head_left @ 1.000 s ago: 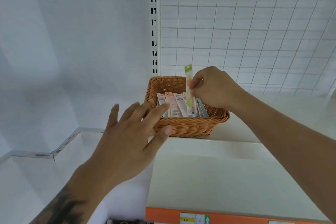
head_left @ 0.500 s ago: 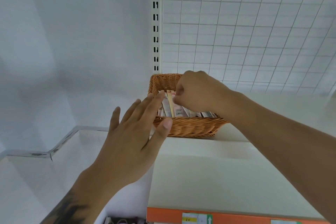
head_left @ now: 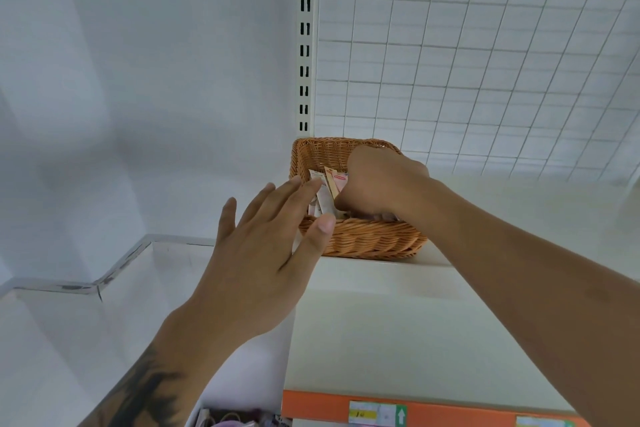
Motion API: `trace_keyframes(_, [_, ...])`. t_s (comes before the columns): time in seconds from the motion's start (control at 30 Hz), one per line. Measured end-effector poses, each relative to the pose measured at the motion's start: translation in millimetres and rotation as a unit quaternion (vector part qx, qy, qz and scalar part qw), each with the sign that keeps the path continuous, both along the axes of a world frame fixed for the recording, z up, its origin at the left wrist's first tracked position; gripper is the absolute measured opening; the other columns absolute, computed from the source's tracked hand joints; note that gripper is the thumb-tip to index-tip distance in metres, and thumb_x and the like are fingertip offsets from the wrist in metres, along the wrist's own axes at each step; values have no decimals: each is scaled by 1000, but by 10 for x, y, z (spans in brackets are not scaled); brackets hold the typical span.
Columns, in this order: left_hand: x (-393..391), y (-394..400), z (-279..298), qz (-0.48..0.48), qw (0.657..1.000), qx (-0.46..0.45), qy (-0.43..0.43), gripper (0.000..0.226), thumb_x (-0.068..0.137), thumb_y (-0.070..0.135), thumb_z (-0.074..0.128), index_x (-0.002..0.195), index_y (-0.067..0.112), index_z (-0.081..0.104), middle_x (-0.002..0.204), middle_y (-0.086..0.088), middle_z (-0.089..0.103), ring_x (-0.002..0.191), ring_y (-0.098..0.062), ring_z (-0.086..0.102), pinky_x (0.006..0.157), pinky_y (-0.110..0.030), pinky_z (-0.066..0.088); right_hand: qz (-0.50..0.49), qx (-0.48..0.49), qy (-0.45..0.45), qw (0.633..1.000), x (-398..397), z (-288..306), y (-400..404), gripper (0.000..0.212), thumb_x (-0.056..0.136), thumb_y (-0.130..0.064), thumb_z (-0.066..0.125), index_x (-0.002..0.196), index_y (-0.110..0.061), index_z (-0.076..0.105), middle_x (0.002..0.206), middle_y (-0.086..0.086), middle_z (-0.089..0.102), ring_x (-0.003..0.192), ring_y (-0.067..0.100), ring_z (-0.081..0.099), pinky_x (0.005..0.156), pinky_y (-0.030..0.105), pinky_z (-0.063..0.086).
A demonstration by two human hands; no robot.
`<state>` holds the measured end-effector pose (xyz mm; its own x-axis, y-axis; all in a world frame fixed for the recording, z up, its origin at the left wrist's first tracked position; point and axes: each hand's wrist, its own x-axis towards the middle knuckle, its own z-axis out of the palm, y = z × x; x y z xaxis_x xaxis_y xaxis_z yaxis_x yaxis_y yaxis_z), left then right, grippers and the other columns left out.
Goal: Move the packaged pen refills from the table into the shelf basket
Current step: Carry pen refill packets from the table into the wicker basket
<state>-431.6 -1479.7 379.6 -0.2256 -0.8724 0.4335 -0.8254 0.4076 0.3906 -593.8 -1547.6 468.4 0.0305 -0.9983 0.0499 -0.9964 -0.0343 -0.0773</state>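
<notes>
Step in hand: the right hand (head_left: 375,180) was down inside the wicker basket (head_left: 363,239), seating packaged pen refills (head_left: 325,196) among those already there; this is a judgement from its posture.
Right hand: its fingers were curled downward into the basket and hidden behind the knuckles, so whether they gripped a packet or merely pressed on the stack could not be told.
Left hand: the left hand (head_left: 263,253) was spread flat with straight fingers at the basket's left front corner, thumb tip at the rim, holding nothing; whether it actually touched the weave was unclear.
Where the refills were: inside the basket, leaning upright against its left wall, their tops rising above the front rim.
Doing it well: the packets should go in parallel to the ones standing there, and the basket needed bracing at its left corner because it looked light enough to slide on the shelf (head_left: 381,322).
Risk: a careless withdrawal could drag a packet out over the low front rim.
Basket: woven tan wicker, rectangular with rounded corners, back wall higher than the front.
Packets: thin, flat, glossy strips, white and orange printed.
Behind the basket: a white wire grid panel (head_left: 485,62) and a slotted metal upright (head_left: 304,45), both hard and smooth.
Shelf: a matte cream board with an orange front edge strip (head_left: 450,409) below the basket.
</notes>
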Motion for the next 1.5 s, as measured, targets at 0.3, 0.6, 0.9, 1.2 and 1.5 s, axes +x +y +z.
trace_keyframes(0.3, [25, -32, -31, -9, 1000, -9, 5, 76, 91, 79, -4, 158, 51, 17, 168, 24, 17, 157, -4, 9, 129, -51, 1, 3, -9, -162, 987, -91, 119, -91, 33, 88, -22, 64, 63, -12, 45, 56, -1, 38, 49, 16, 36, 49, 27, 29])
trace_keyframes(0.6, [57, -72, -36, -27, 1000, -8, 6, 72, 92, 78, -2, 156, 52, 20, 167, 26, 17, 157, -5, 9, 129, -51, 0, -53, -34, -77, 995, -70, -51, -61, 16, 84, -20, 63, 75, -16, 51, 79, 3, 56, 74, 24, 57, 65, 34, 41])
trace_keyframes(0.9, [93, -107, -107, -43, 998, -31, 18, 64, 97, 75, 5, 157, 56, 15, 168, 24, 15, 158, -11, 9, 127, -54, 1, -49, -143, -156, 976, -127, -97, 14, 25, 90, -32, 56, 77, -16, 70, 74, 1, 68, 75, 25, 67, 71, 39, 59])
trace_keyframes(1.2, [178, 311, -122, 69, 993, -12, -96, 69, 93, 76, -4, 157, 52, -14, 174, 6, 5, 160, -25, -1, 125, -62, -2, 142, -297, -11, 944, -253, -646, 774, 58, 105, -65, 24, 153, -39, 44, 158, 5, 46, 145, 30, 42, 121, 51, 26])
trace_keyframes(1.5, [-29, 1705, -734, 193, 964, 54, -176, 69, 93, 74, -1, 157, 52, -13, 174, 2, 1, 160, -31, 4, 123, -64, 3, 207, -262, -18, 942, -431, -1476, 1849, 60, 105, -65, 23, 159, -40, 31, 168, 9, 27, 152, 37, 30, 122, 61, 19])
